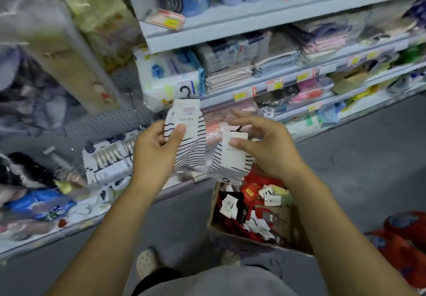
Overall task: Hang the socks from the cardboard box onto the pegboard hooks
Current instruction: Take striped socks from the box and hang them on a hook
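Pegboard [110, 120] fills the lower left, grey and perforated, with packs already hanging on it. Below the hands sits the cardboard box [230, 233], heaped with red and dark socks under white tags. The left hand [156, 150] pinches one striped sock pair [193, 148], thumb over its card sleeve [187, 113], held up near the board. The right hand [269, 148] pinches a second striped pair [232, 159] likewise, just above the box. Both pairs look light and limp; only the card seems stiff, so grip there. Smallest is the dark plastic hanger [185, 91] topping the left pair, probably thin and bendable.
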